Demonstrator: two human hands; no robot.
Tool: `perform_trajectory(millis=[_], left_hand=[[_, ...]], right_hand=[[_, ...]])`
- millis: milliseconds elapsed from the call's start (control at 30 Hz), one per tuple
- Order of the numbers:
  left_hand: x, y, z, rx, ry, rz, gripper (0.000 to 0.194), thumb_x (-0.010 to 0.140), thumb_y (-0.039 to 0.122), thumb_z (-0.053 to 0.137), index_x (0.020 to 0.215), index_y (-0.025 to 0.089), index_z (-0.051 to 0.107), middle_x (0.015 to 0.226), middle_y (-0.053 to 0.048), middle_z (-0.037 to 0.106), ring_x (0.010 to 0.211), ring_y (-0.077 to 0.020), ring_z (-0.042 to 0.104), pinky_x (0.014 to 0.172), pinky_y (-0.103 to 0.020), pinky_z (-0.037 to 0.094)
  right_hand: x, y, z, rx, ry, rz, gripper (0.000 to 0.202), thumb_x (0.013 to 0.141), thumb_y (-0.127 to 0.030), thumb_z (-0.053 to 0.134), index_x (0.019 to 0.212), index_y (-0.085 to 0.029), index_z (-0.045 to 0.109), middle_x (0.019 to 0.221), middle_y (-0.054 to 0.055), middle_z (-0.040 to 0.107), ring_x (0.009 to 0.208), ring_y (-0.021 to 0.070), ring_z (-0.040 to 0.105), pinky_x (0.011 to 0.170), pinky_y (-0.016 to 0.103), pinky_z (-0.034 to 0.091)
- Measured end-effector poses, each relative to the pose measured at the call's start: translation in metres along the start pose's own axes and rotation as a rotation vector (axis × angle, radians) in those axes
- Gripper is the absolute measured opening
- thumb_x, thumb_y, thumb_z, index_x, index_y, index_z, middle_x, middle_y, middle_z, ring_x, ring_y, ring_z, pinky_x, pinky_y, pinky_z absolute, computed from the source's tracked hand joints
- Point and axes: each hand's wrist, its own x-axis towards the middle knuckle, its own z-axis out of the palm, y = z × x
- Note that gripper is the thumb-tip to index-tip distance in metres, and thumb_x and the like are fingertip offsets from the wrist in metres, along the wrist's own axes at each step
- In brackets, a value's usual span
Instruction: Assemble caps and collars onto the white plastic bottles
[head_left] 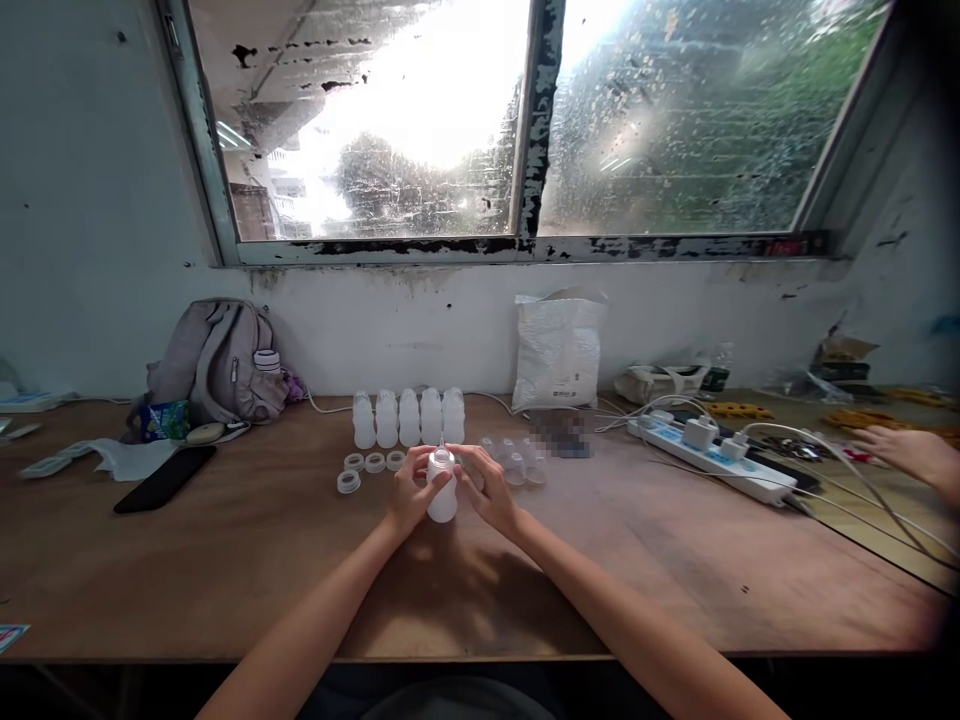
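A frosted baby bottle [442,506] stands upright between my hands, with a clear nipple and a collar at its top. My left hand [412,490] is wrapped round its left side, thumb near the neck. From the right, the fingers of my right hand [485,484] close on the collar and upper part. Behind it is a row of several similar white bottles [409,418]. Several white screw rings [349,482] lie just left of my left hand. Beyond my right hand sit several clear dome caps [535,470], partly hidden by it.
A white power strip [720,462] with plugs and cables lies at right. At the back are a white plastic bag [559,350] and a grey backpack [214,360]. A black phone [165,480] lies at left. Another person's hand [911,457] reaches in at far right.
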Motion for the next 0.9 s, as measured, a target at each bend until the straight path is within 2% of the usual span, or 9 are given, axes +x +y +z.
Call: perform_trajectory(millis=[100,267,367,500,600,700,900], left_hand=[[-0.001,-0.002,0.004,-0.064,-0.064,-0.082,0.043,0.068,0.031,0.062,0.105,0.018,0.043,0.094,-0.006,0.061,0.087,-0.0193,0.057,0.071,-0.028,0.044],[-0.002,-0.008,0.009,-0.142,-0.313,-0.238,0.066,0.051,0.024,0.075,0.111,0.016,0.048,0.098,-0.006,0.059,0.092,-0.0234,0.052,0.079,-0.033,0.040],[-0.002,-0.011,0.008,-0.253,-0.352,-0.309,0.057,0.055,0.022,0.072,0.108,0.014,0.052,0.102,-0.007,0.057,0.094,-0.0228,0.050,0.080,-0.031,0.038],[-0.004,-0.011,0.002,-0.381,-0.421,-0.428,0.027,0.062,0.024,0.064,0.084,0.011,0.058,0.074,-0.004,0.060,0.066,-0.0155,0.053,0.061,-0.026,0.040],[-0.005,-0.008,-0.003,-0.527,-0.532,-0.544,0.020,0.065,0.027,0.055,0.077,0.011,0.055,0.062,-0.004,0.057,0.054,-0.0136,0.051,0.053,-0.026,0.038],[-0.005,-0.005,-0.007,-0.633,-0.616,-0.616,0.023,0.065,0.028,0.048,0.078,0.011,0.054,0.059,-0.005,0.056,0.052,-0.0153,0.052,0.055,-0.029,0.040],[-0.004,-0.005,-0.013,-0.761,-0.700,-0.682,0.025,0.063,0.028,0.045,0.078,0.009,0.053,0.059,-0.006,0.055,0.053,-0.0151,0.052,0.060,-0.030,0.038]], right_hand=[[0.001,0.001,0.001,-0.016,0.023,0.065,0.031,0.082,-0.027,0.044,0.112,-0.020,0.049,0.100,0.008,0.056,0.092,0.0201,0.051,0.081,0.034,0.040],[0.003,0.001,0.003,0.009,0.013,0.178,0.028,0.078,-0.032,0.051,0.103,-0.019,0.053,0.095,0.007,0.058,0.085,0.0190,0.052,0.077,0.032,0.041],[0.006,0.003,0.003,0.178,-0.032,0.301,0.032,0.075,-0.035,0.055,0.103,-0.020,0.052,0.093,0.005,0.059,0.082,0.0175,0.053,0.075,0.031,0.042],[0.011,0.010,-0.003,0.614,-0.091,0.544,0.030,0.072,-0.036,0.059,0.097,-0.019,0.055,0.087,0.004,0.060,0.079,0.0161,0.055,0.069,0.028,0.043],[0.012,0.015,-0.010,0.894,-0.182,0.661,0.033,0.069,-0.036,0.062,0.097,-0.019,0.057,0.093,0.006,0.060,0.082,0.0168,0.055,0.070,0.028,0.043],[0.011,0.016,-0.016,1.028,-0.264,0.700,0.038,0.068,-0.034,0.064,0.102,-0.019,0.057,0.099,0.007,0.058,0.086,0.0178,0.055,0.073,0.030,0.042],[0.011,0.012,-0.018,1.065,-0.353,0.679,0.040,0.068,-0.032,0.064,0.104,-0.016,0.058,0.103,0.009,0.057,0.089,0.0181,0.054,0.076,0.031,0.041]])
